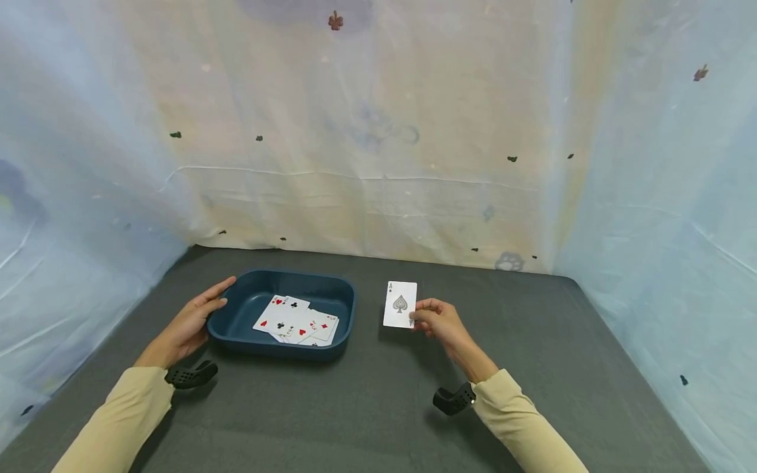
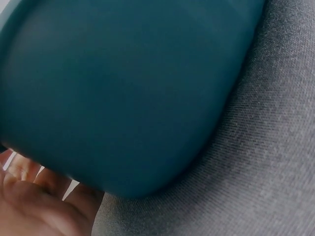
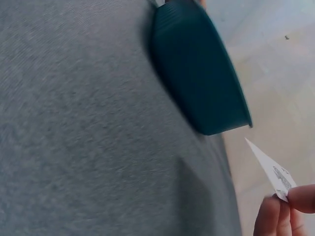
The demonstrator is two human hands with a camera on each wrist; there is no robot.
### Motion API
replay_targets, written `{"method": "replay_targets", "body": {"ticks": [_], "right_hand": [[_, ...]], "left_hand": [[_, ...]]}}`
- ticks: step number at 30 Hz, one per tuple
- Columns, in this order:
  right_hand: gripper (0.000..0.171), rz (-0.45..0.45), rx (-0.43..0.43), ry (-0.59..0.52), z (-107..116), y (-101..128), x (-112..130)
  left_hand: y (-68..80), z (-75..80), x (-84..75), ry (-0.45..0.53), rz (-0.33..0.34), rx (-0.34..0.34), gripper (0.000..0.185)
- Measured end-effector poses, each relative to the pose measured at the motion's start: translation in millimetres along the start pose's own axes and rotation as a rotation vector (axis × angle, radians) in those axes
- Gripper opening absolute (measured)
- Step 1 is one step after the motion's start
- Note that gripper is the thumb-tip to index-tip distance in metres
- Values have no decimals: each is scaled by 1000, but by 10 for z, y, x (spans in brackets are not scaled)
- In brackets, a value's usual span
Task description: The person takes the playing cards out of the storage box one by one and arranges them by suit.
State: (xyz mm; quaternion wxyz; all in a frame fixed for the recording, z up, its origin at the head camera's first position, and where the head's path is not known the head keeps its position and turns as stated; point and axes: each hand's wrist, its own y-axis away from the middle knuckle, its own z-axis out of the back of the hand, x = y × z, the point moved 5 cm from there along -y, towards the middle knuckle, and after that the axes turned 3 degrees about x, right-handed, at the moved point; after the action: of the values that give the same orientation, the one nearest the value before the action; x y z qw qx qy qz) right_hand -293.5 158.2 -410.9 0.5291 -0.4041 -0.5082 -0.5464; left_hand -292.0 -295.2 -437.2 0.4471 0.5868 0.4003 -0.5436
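On the near part of the grey table two arms in beige sleeves reach forward. Further, the left hand lies with relaxed, open fingers against the left wall of the blue tray, which holds several cards face up. Right of the tray, the right hand pinches the ace of spades upright, above the table

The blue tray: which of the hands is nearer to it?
Left. The left hand rests against the blue tray's left wall; the right hand holds the ace of spades apart, to its right.
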Motion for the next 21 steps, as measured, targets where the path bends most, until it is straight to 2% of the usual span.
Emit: {"method": "replay_targets", "body": {"ticks": [14, 21], "right_hand": [[12, -37, 60, 20, -74, -81, -220], [9, -16, 21, 169, -80, -106, -247]], "left_hand": [[22, -5, -9, -2, 9, -2, 58], [22, -2, -22, -15, 7, -3, 57]]}}
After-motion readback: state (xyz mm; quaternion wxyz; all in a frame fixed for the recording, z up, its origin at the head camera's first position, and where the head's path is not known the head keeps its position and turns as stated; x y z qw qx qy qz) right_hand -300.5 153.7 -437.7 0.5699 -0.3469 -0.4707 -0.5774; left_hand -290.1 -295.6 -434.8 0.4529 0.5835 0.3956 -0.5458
